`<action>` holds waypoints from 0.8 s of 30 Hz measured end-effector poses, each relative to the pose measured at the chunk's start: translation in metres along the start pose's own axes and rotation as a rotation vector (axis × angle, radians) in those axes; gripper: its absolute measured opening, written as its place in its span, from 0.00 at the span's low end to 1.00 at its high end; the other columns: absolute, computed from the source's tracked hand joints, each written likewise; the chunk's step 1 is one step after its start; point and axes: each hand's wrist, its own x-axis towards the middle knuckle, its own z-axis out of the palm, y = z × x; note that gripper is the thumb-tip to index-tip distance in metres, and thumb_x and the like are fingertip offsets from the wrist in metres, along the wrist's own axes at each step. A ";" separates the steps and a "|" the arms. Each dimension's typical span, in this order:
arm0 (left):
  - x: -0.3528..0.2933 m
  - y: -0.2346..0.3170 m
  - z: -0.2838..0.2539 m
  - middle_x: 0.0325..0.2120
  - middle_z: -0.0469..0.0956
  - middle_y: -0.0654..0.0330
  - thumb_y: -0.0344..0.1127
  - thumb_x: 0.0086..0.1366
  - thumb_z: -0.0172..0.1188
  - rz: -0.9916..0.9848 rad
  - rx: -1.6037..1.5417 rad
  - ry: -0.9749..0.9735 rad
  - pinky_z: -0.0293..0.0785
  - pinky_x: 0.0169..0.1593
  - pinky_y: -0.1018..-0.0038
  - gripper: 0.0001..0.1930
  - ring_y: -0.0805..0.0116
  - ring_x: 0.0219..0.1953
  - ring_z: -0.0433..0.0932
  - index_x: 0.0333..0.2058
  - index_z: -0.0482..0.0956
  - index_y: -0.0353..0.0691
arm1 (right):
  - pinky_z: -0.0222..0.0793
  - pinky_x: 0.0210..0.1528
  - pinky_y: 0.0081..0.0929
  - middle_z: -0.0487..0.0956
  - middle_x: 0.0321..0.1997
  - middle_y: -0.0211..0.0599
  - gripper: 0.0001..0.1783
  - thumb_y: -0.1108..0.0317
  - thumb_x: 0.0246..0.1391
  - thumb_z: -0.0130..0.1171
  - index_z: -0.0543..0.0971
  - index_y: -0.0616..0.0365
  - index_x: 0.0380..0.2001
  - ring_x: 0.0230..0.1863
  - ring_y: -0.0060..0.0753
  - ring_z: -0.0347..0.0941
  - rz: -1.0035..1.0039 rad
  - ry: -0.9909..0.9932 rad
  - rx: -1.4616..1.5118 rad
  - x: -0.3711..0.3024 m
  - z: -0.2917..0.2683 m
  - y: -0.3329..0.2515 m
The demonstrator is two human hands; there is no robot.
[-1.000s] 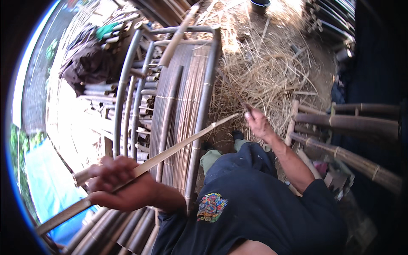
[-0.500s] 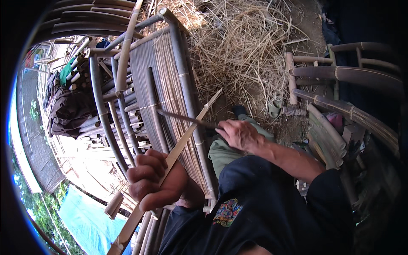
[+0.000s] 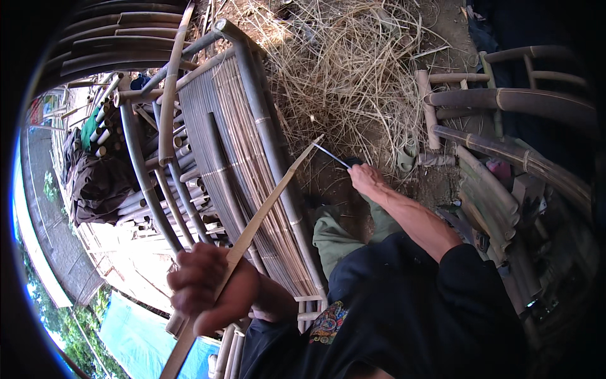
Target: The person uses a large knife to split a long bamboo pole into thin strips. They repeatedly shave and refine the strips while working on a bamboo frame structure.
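My left hand (image 3: 214, 287) is closed round a long, flat bamboo strip (image 3: 268, 205), which slants from the lower left up to the middle. My right hand (image 3: 369, 179) grips the handle of a knife (image 3: 331, 155). The knife's narrow blade meets the strip near its far tip. Beneath the strip stands a bamboo bench (image 3: 227, 120) with a slatted surface and thick pole edges.
Bamboo shavings (image 3: 353, 76) cover the ground ahead. At the right are bamboo furniture frames (image 3: 480, 98) and a sandal (image 3: 407, 155). Stacked bamboo poles (image 3: 136, 205) and a dark cloth (image 3: 104, 186) lie at the left, above a blue tarp (image 3: 136, 331).
My right hand has moved forward and a little right, taking the knife from the strip's middle to its far tip. My left hand has shifted slightly left and down with the strip.
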 end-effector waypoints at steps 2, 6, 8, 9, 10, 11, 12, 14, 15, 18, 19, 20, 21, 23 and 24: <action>-0.015 -0.021 -0.015 0.15 0.52 0.65 0.68 0.68 0.36 -0.081 0.136 -0.057 0.48 0.14 0.81 0.31 0.78 0.13 0.49 0.18 0.52 0.48 | 0.62 0.25 0.47 0.71 0.18 0.40 0.15 0.60 0.61 0.50 0.71 0.52 0.21 0.21 0.46 0.68 -0.113 0.156 0.015 -0.007 0.001 0.014; 0.030 0.047 -0.014 0.16 0.50 0.69 0.67 0.68 0.36 -0.058 0.073 0.214 0.42 0.16 0.81 0.31 0.79 0.14 0.46 0.17 0.50 0.49 | 0.61 0.15 0.37 0.66 0.11 0.39 0.18 0.55 0.61 0.53 0.67 0.51 0.21 0.12 0.44 0.66 -0.318 0.329 0.017 -0.014 -0.013 -0.021; 0.068 0.096 -0.034 0.15 0.48 0.71 0.67 0.64 0.47 -0.178 -0.396 0.043 0.42 0.19 0.77 0.33 0.77 0.18 0.48 0.14 0.49 0.50 | 0.61 0.11 0.34 0.65 0.10 0.35 0.17 0.55 0.59 0.55 0.67 0.52 0.23 0.11 0.38 0.68 -0.355 0.397 -0.067 -0.022 -0.054 -0.046; 0.083 0.128 -0.049 0.16 0.50 0.71 0.65 0.64 0.48 -0.117 -0.127 0.150 0.47 0.21 0.75 0.31 0.76 0.19 0.50 0.14 0.51 0.50 | 0.60 0.10 0.32 0.64 0.10 0.33 0.18 0.55 0.60 0.55 0.66 0.52 0.23 0.10 0.35 0.66 -0.389 0.421 -0.101 -0.022 -0.065 -0.052; 0.105 0.137 -0.068 0.17 0.53 0.69 0.64 0.64 0.48 -0.182 -0.354 -0.004 0.50 0.25 0.75 0.31 0.75 0.21 0.52 0.13 0.54 0.48 | 0.58 0.09 0.30 0.63 0.10 0.32 0.18 0.54 0.60 0.55 0.66 0.51 0.23 0.10 0.33 0.65 -0.362 0.476 -0.129 -0.018 -0.080 -0.048; 0.110 0.154 -0.051 0.14 0.59 0.75 0.59 0.69 0.48 0.026 -0.140 0.204 0.55 0.15 0.82 0.25 0.81 0.14 0.55 0.15 0.63 0.54 | 0.57 0.09 0.29 0.60 0.11 0.30 0.18 0.54 0.60 0.55 0.65 0.51 0.23 0.09 0.31 0.63 -0.404 0.475 -0.119 -0.017 -0.088 -0.049; 0.127 0.174 -0.066 0.15 0.61 0.76 0.62 0.67 0.48 0.067 -0.107 0.123 0.54 0.14 0.85 0.26 0.84 0.15 0.57 0.16 0.65 0.53 | 0.56 0.09 0.27 0.57 0.11 0.28 0.18 0.54 0.61 0.55 0.65 0.51 0.23 0.09 0.29 0.60 -0.416 0.494 -0.084 -0.014 -0.102 -0.042; 0.153 0.217 -0.089 0.12 0.62 0.75 0.61 0.66 0.50 0.108 -0.205 0.193 0.56 0.14 0.85 0.26 0.85 0.13 0.60 0.15 0.66 0.53 | 0.61 0.12 0.34 0.73 0.18 0.36 0.15 0.58 0.62 0.51 0.72 0.55 0.25 0.15 0.35 0.70 -0.260 0.204 -0.342 0.007 -0.103 0.003; 0.162 0.241 -0.111 0.11 0.62 0.75 0.61 0.66 0.52 0.123 -0.138 0.236 0.57 0.14 0.85 0.25 0.84 0.12 0.61 0.15 0.66 0.53 | 0.63 0.14 0.34 0.69 0.14 0.35 0.18 0.57 0.64 0.50 0.71 0.52 0.21 0.16 0.34 0.69 -0.075 0.290 -0.125 0.028 -0.088 0.038; 0.156 0.284 -0.134 0.11 0.64 0.75 0.61 0.63 0.56 0.111 0.064 0.378 0.61 0.14 0.86 0.25 0.83 0.11 0.62 0.15 0.66 0.53 | 0.68 0.23 0.44 0.76 0.19 0.43 0.24 0.47 0.63 0.48 0.74 0.57 0.24 0.21 0.44 0.75 0.142 0.471 0.085 0.054 -0.083 0.066; 0.153 0.290 -0.161 0.11 0.66 0.74 0.64 0.62 0.54 0.080 0.105 0.442 0.64 0.14 0.84 0.27 0.84 0.12 0.65 0.16 0.67 0.50 | 0.68 0.19 0.39 0.77 0.20 0.41 0.22 0.47 0.62 0.51 0.74 0.56 0.27 0.19 0.39 0.75 0.120 0.394 0.173 0.035 -0.114 0.036; 0.149 0.285 -0.207 0.19 0.55 0.65 0.62 0.66 0.46 -0.067 -0.072 0.285 0.54 0.27 0.75 0.30 0.72 0.23 0.55 0.14 0.58 0.44 | 0.67 0.17 0.33 0.78 0.21 0.40 0.21 0.47 0.60 0.54 0.74 0.56 0.31 0.17 0.34 0.74 0.151 0.361 0.460 0.028 -0.134 0.017; 0.136 0.272 -0.188 0.21 0.58 0.62 0.60 0.69 0.45 -0.012 0.192 0.601 0.59 0.30 0.76 0.30 0.72 0.25 0.58 0.16 0.60 0.41 | 0.66 0.14 0.28 0.79 0.22 0.39 0.21 0.47 0.58 0.57 0.74 0.55 0.34 0.16 0.29 0.73 0.182 0.315 0.743 0.015 -0.151 -0.011; 0.101 0.267 -0.217 0.24 0.61 0.61 0.59 0.69 0.46 -0.293 -0.574 0.383 0.63 0.29 0.78 0.28 0.73 0.24 0.59 0.19 0.58 0.41 | 0.67 0.13 0.23 0.79 0.22 0.39 0.28 0.43 0.52 0.63 0.73 0.57 0.40 0.12 0.23 0.70 0.208 0.233 1.399 -0.015 -0.175 -0.082; 0.090 0.266 -0.210 0.23 0.59 0.62 0.57 0.70 0.46 -0.347 -0.411 0.624 0.62 0.28 0.79 0.27 0.73 0.22 0.59 0.20 0.58 0.42 | 0.66 0.12 0.24 0.78 0.21 0.38 0.28 0.43 0.51 0.65 0.73 0.60 0.38 0.12 0.23 0.69 0.213 0.285 1.528 -0.020 -0.182 -0.107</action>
